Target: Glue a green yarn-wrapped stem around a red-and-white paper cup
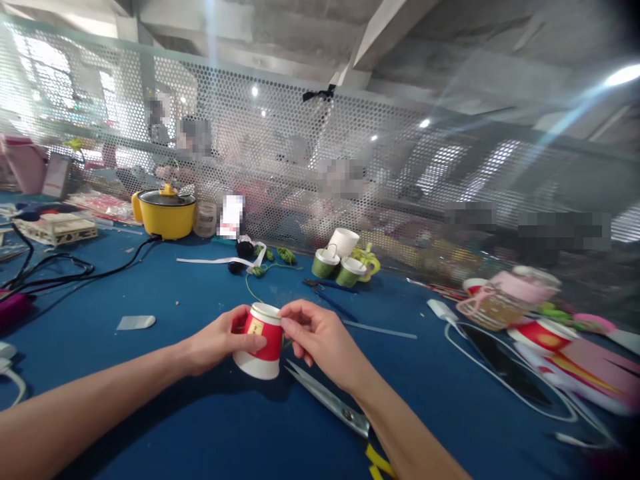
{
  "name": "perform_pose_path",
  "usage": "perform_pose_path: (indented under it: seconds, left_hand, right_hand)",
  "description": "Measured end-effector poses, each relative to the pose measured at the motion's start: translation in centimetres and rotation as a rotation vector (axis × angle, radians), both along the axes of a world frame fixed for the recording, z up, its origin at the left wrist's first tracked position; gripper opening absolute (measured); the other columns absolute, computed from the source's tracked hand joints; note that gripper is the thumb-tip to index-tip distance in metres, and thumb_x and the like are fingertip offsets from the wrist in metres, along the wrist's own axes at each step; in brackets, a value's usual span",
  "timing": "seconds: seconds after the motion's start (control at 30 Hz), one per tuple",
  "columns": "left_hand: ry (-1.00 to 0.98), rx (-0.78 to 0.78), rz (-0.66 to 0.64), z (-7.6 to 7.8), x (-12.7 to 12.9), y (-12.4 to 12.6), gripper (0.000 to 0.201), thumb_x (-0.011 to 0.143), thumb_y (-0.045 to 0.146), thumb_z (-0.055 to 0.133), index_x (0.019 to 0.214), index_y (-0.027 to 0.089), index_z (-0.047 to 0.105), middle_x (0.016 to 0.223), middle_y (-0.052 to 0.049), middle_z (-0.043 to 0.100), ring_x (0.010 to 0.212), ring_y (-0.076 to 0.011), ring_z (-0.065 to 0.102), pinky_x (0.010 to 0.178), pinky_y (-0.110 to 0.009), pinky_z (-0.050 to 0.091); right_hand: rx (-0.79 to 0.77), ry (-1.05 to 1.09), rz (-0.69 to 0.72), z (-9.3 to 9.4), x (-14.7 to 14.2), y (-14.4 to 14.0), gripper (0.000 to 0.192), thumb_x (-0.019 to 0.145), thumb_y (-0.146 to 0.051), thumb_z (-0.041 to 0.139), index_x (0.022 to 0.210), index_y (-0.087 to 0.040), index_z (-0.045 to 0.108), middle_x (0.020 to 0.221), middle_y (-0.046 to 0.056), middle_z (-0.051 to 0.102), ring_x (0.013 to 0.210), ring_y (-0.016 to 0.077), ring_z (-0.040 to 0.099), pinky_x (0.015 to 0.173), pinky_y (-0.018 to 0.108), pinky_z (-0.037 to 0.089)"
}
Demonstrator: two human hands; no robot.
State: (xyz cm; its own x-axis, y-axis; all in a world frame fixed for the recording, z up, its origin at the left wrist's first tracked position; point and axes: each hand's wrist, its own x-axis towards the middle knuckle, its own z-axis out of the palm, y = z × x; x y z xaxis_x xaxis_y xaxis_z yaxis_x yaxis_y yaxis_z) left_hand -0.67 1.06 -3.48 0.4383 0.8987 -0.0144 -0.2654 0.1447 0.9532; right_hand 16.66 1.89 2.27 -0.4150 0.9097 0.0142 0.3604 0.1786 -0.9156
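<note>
Holds an inverted red-and-white paper cup (271, 341) over the blue tabletop (210, 433), clamping its side with the left fingers (250, 343) and pinching the edge of its upturned base with the right fingers (296, 331), near long-bladed scissors (327, 400).

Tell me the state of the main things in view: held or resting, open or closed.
Red-and-white paper cup: held, narrow end up
Left hand: gripping the cup's side
Right hand: pinching near the cup's upper rim
Silver metal scissors: lying, tips look slightly parted
Blue-handled metal pliers: lying, handles spread
Round yellow electric pot: dark glass lid on
Two small green, white-rimmed cups: standing
Black rectangular phone: lying flat, screen dark
</note>
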Motion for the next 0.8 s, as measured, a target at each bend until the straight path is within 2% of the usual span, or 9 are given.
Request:
perform_pose_path:
  seconds: [0.2,0.43,0.6,0.8]
  left_hand:
    - [-0.017,-0.009,-0.025,-0.07,-0.14,0.05,0.044,0.062,0.023,0.068,0.100,0.013,0.049,0.093,-0.008,0.058,0.086,-0.0201,0.055,0.079,-0.035,0.039]
    - [-0.043,-0.027,-0.039,-0.39,-0.39,0.44,0.064,0.059,0.018,0.071,0.114,0.018,0.038,0.102,-0.009,0.058,0.091,-0.0204,0.056,0.085,-0.038,0.038]
    - [0.022,0.048,-0.022,-0.21,-0.37,0.56,0.073,0.056,0.019,0.073,0.118,0.020,0.034,0.104,-0.010,0.057,0.092,-0.0220,0.055,0.084,-0.039,0.039]
    - [0.019,0.152,-0.009,-0.20,-0.31,0.65,0.071,0.057,0.020,0.073,0.117,0.020,0.036,0.103,-0.009,0.055,0.092,-0.0208,0.054,0.083,-0.038,0.039]
  right_hand:
    - [0.004,-0.028,0.040,-0.12,0.07,0.06,0.011,0.076,-0.027,0.048,0.080,-0.017,0.052,0.059,-0.004,0.048,0.043,0.0045,0.042,0.035,0.015,0.032]
    - [0.033,-0.064,0.057,-0.59,-0.09,-0.13,0.010,0.076,-0.025,0.048,0.078,-0.016,0.053,0.062,-0.003,0.050,0.044,0.0045,0.042,0.034,0.014,0.031]
    - [0.046,-0.054,0.063,-0.60,-0.20,-0.34,0.009,0.076,-0.025,0.049,0.076,-0.017,0.054,0.060,-0.003,0.049,0.043,0.0049,0.041,0.035,0.015,0.030]
    - [0.065,-0.059,0.075,-0.56,-0.26,-0.40,0.010,0.077,-0.026,0.049,0.075,-0.017,0.054,0.059,-0.004,0.049,0.043,0.0051,0.041,0.037,0.016,0.030]
